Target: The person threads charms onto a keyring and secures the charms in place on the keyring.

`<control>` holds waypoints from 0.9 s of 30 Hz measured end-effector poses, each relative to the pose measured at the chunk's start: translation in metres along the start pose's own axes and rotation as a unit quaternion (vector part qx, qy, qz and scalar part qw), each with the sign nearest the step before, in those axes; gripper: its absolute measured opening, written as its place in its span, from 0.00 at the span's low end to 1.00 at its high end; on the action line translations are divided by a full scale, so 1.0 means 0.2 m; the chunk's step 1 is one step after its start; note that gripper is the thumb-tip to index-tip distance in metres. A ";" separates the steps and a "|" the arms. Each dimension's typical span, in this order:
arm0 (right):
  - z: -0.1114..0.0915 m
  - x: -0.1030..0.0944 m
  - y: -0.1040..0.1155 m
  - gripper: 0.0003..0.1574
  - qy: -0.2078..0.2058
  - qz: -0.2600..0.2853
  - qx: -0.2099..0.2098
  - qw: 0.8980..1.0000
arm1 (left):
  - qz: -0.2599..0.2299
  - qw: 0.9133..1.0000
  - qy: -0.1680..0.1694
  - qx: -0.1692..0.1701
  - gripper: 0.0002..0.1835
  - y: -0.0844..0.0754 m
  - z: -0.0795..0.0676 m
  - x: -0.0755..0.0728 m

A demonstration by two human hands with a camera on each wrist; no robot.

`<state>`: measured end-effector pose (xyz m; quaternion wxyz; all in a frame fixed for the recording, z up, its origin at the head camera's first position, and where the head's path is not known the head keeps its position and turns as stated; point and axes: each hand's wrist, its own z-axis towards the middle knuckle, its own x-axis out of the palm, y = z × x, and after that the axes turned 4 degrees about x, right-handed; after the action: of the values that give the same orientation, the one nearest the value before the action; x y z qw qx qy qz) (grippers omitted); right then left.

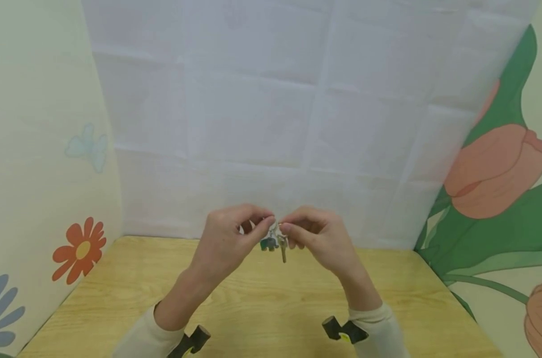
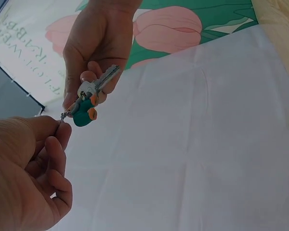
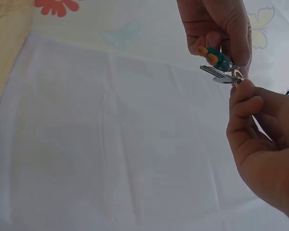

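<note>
Both hands are raised over the table, fingertips almost meeting. My left hand (image 1: 230, 241) pinches a thin metal end (image 2: 61, 118) of a keychain between thumb and forefinger. From it hangs a small green charm (image 1: 269, 243) with orange feet, shaped like a little animal (image 2: 82, 118). My right hand (image 1: 326, 238) pinches a gold-coloured key ring (image 3: 237, 74) at its edge. A silver key (image 1: 284, 250) dangles from the ring, pointing down beside the charm. In the right wrist view the key blade (image 3: 214, 72) looks doubled, so a second key may overlap it. Fingertips partly hide the ring.
Below the hands lies a light wood-grain table (image 1: 280, 308). A creased white cloth (image 1: 271, 109) hangs behind it. Printed panels stand at both sides, with a red flower (image 1: 83, 250) on the left and a large tulip (image 1: 495, 171) on the right.
</note>
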<state>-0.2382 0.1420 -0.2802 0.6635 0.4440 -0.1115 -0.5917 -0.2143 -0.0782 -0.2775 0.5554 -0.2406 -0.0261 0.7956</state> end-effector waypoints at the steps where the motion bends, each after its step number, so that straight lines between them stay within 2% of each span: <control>1: 0.00 0.00 0.00 0.06 0.002 -0.003 -0.004 1.000 | 0.000 1.000 -0.002 0.001 0.02 0.00 0.00 0.00; 9: 0.00 0.01 0.00 0.09 -0.014 -0.031 -0.018 0.999 | -0.015 1.000 -0.004 -0.013 0.02 0.01 -0.01 0.02; 18: 0.00 0.03 0.00 0.08 -0.028 -0.034 -0.017 0.999 | -0.028 0.999 -0.001 -0.030 0.03 0.02 -0.02 0.01; 27: 0.00 0.02 0.00 0.08 -0.033 -0.048 -0.020 0.998 | -0.039 0.999 0.013 -0.021 0.05 0.02 -0.02 0.02</control>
<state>-0.2358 0.1379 -0.2817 0.6395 0.4157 -0.0998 -0.6390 -0.2166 -0.0776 -0.2832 0.5811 -0.2614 -0.0450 0.7694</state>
